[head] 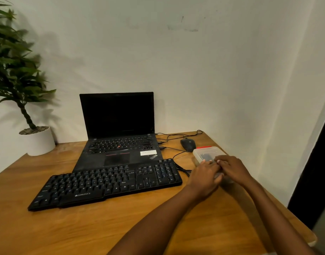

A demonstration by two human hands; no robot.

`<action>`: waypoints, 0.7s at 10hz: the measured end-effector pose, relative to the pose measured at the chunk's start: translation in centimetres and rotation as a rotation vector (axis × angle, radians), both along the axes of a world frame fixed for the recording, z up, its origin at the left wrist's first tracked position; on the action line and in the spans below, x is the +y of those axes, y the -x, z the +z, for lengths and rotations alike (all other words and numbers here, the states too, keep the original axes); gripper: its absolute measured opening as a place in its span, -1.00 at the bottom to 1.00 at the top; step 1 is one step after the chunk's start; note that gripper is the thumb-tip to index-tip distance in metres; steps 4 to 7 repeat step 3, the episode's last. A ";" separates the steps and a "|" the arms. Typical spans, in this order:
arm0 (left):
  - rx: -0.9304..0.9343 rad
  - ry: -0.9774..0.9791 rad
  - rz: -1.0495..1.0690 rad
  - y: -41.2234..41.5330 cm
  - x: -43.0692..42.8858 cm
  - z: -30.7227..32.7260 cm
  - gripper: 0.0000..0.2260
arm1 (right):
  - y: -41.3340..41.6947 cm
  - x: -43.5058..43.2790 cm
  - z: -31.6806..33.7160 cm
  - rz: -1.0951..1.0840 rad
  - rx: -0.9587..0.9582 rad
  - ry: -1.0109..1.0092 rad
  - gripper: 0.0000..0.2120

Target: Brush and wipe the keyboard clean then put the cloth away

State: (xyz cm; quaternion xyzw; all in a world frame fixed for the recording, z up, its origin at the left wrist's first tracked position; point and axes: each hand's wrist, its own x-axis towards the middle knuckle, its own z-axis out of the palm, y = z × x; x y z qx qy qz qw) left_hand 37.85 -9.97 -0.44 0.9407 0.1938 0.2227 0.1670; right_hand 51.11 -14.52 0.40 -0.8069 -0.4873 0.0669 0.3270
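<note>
At three o'clock on the desk (pixel 66 227), both hands meet over a clear plastic box (pixel 200 152) with a red strip along its far edge. The right hand (pixel 231 168) comes in from four o'clock, fingers curled down onto the box's top and gripping it. The left hand (pixel 205 173) reaches across from six o'clock and lies over the near side of the box, back to the camera. Whether it grips or merely rests there, one cannot tell. Something dark sits inside the box, too blurred to name.

The keyboard (pixel 106 183) lies dead centre, black and angled, its left end swung toward eight o'clock. Its right end is just beside the left hand, not touching, and its far edge sits on the front of the laptop (pixel 117 126). The laptop stands open at twelve o'clock, screen dark, lid back near the wall.

At one o'clock a black mouse (pixel 188 144) sits just behind the box. Thin cables (pixel 174 135) trail from the laptop's right side toward it and loop back to the wall. At ten o'clock a leafy plant (pixel 14 70) rises from a white pot (pixel 39 142) at the desk's corner.
</note>
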 end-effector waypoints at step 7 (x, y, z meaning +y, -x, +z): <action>0.168 -0.269 0.079 2.6 2.0 0.8 -0.18 | 0.6 0.8 0.5 -0.151 -0.092 -0.099 -0.74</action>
